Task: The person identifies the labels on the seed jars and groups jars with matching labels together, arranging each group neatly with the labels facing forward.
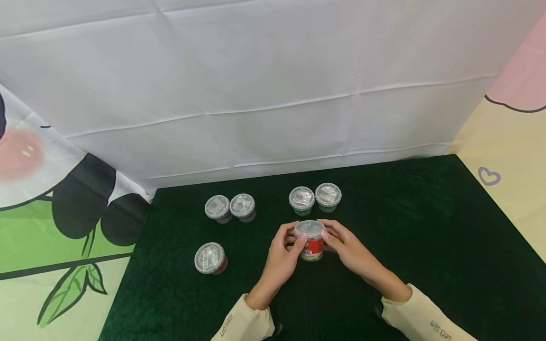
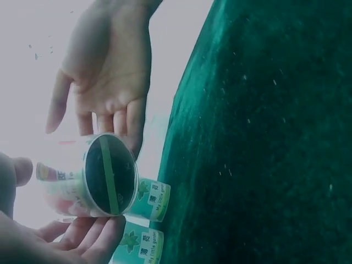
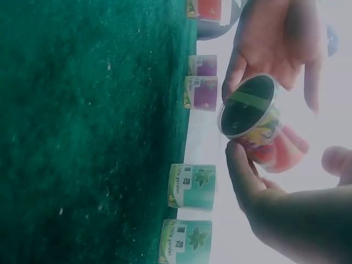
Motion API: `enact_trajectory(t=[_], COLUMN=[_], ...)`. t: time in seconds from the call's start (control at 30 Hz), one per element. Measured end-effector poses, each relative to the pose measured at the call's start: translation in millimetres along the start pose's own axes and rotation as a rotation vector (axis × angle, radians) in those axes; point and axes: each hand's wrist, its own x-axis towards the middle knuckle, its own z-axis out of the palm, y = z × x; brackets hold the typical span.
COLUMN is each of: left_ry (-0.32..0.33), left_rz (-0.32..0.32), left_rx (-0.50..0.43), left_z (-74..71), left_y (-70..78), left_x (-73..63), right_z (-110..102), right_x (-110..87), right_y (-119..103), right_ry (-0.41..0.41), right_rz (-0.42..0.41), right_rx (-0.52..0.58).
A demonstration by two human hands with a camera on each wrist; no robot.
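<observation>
Between my hands is a small clear-lidded plastic cup with a red label, its lid facing up. My left hand holds its left side, thumb at the front and fingers curving behind. On the opposite side my right hand grips it, the thumb near the rim. The cup's dark base with a pale green strip shows in the left wrist view, held above the cloth. Just beyond the hands stand two lidded cups with green labels, the left one and the right one, side by side.
Two purple-labelled lidded cups stand together at the back left. Another red-labelled cup sits nearer, left of my left hand. Dark green cloth covers the table, and a white curtain hangs along its back edge.
</observation>
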Motion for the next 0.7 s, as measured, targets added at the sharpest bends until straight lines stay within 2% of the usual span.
enact_trajectory(t=[0.1, 0.3, 0.47, 0.7], left_ry=[0.034, 0.038, 0.019, -0.059], left_rz=[0.028, 0.047, 0.020, -0.050], left_rx=[0.036, 0.079, 0.093, 0.020], left_z=[2.3, 4.0, 0.6, -9.0], left_y=[0.1, -1.8, -1.5, 2.2], left_x=[-0.3, -0.2, 1.2, 0.4], right_z=[3.9, 9.6, 8.8, 2.0], right_x=[-1.3, 0.1, 2.2, 3.8], right_y=[-0.7, 1.0, 2.4, -0.9], right_ry=[0.028, 0.048, 0.028, -0.024], right_rz=[-0.010, 0.006, 0.014, 0.043], right_rx=[-0.030, -0.044, -0.038, 0.022])
